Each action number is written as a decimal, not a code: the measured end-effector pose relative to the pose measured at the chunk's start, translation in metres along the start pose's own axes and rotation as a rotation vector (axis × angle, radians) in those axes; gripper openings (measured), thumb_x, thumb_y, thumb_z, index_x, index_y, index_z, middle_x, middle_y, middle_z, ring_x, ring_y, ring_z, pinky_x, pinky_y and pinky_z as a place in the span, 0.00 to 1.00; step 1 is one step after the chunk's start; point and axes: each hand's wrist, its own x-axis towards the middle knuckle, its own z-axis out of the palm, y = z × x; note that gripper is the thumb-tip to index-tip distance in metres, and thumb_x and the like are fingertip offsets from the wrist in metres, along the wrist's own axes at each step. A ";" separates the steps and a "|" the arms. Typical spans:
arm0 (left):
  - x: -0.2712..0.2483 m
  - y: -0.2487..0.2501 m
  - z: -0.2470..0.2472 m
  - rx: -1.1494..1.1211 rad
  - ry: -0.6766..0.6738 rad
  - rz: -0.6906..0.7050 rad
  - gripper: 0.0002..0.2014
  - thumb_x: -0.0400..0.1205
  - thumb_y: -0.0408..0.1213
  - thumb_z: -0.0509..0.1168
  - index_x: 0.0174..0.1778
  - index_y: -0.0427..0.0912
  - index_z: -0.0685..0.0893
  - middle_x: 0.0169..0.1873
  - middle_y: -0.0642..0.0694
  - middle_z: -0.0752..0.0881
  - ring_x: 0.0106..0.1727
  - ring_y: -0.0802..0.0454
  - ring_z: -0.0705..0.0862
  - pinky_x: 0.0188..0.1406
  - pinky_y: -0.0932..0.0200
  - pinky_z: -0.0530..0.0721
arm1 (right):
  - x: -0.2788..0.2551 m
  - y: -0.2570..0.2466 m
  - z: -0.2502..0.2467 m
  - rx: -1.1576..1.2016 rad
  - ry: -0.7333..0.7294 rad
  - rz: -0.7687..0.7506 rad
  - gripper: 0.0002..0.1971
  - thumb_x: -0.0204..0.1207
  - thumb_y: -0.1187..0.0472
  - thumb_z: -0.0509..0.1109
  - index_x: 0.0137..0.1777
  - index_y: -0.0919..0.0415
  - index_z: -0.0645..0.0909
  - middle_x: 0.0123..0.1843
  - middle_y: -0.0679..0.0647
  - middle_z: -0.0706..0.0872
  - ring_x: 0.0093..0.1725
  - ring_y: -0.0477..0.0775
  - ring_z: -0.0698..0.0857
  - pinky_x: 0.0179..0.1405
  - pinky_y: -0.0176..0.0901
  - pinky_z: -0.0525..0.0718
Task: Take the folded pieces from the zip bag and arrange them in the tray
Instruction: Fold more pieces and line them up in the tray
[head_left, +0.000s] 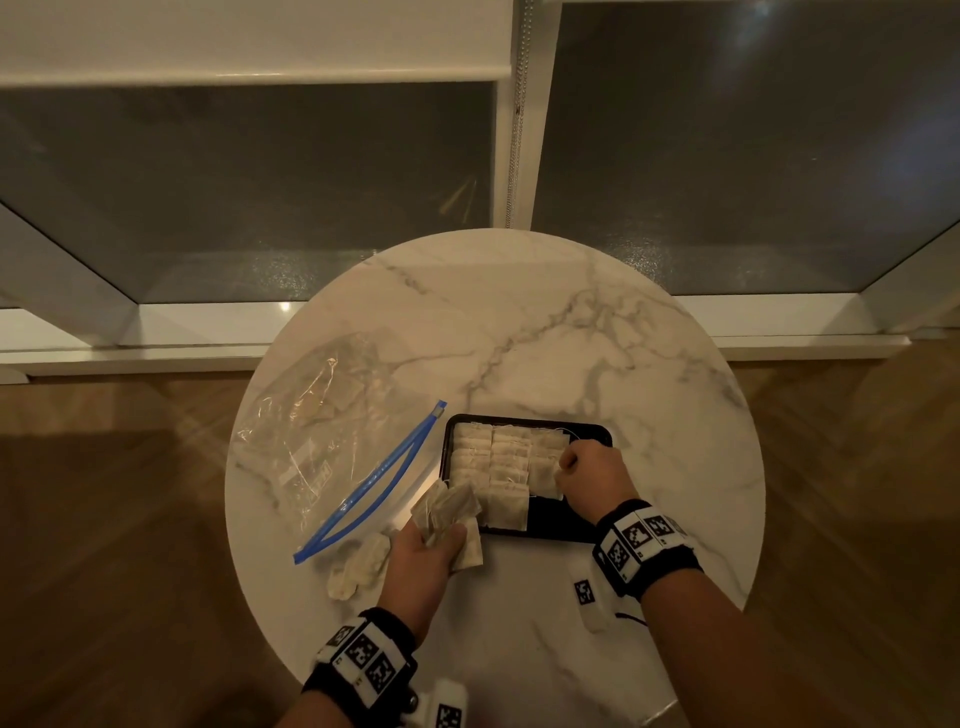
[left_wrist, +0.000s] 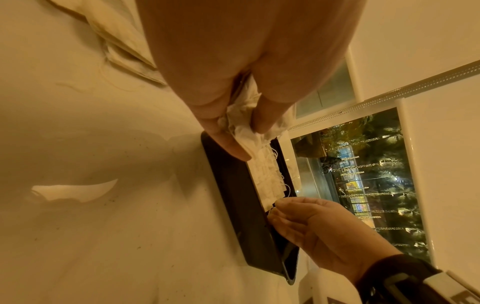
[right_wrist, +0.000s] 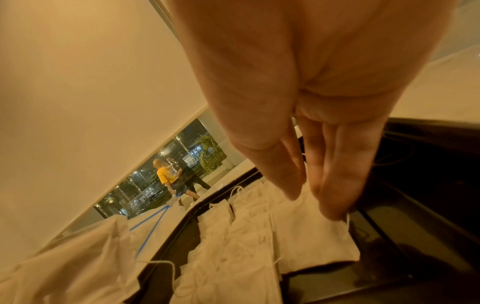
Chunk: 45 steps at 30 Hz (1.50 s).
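Observation:
A black tray (head_left: 587, 525) sits mid-table with rows of folded white pieces (head_left: 493, 462) laid in its left and middle part. My right hand (head_left: 563, 465) is over the tray's right side, fingers curled, pinching the corner of the rightmost folded piece (right_wrist: 311, 232). Just left of the tray, my left hand (head_left: 441, 532) grips a bunch of folded pieces (head_left: 449, 506), crumpled between thumb and fingers (left_wrist: 226, 142). The clear zip bag (head_left: 322, 431) with its blue zip (head_left: 384, 467) lies open further left; a few pieces show faintly inside.
Loose folded pieces (head_left: 358, 566) lie on the marble table (head_left: 571, 338) near its front left edge, beside my left wrist. The tray's right strip (right_wrist: 415, 236) is bare black. A window and sill stand behind the table; wooden floor surrounds it.

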 end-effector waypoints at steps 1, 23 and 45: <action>0.000 0.001 0.000 0.001 -0.002 0.004 0.15 0.85 0.34 0.68 0.67 0.48 0.84 0.56 0.46 0.92 0.60 0.45 0.89 0.68 0.36 0.84 | 0.000 0.000 0.001 -0.032 -0.046 0.005 0.07 0.75 0.68 0.67 0.40 0.61 0.85 0.40 0.53 0.87 0.43 0.52 0.85 0.39 0.37 0.78; -0.014 0.028 0.014 -0.146 -0.090 0.000 0.15 0.87 0.33 0.65 0.69 0.51 0.82 0.58 0.45 0.91 0.58 0.45 0.90 0.52 0.47 0.90 | -0.039 -0.055 0.000 0.361 -0.299 -0.323 0.13 0.81 0.48 0.70 0.46 0.57 0.87 0.37 0.46 0.86 0.35 0.39 0.80 0.39 0.33 0.79; -0.025 0.037 0.017 -0.228 -0.057 0.058 0.14 0.88 0.35 0.63 0.70 0.46 0.83 0.58 0.42 0.91 0.56 0.46 0.90 0.48 0.52 0.89 | -0.048 -0.048 -0.008 0.712 -0.375 -0.199 0.11 0.77 0.71 0.73 0.49 0.53 0.83 0.39 0.53 0.87 0.39 0.56 0.86 0.47 0.56 0.89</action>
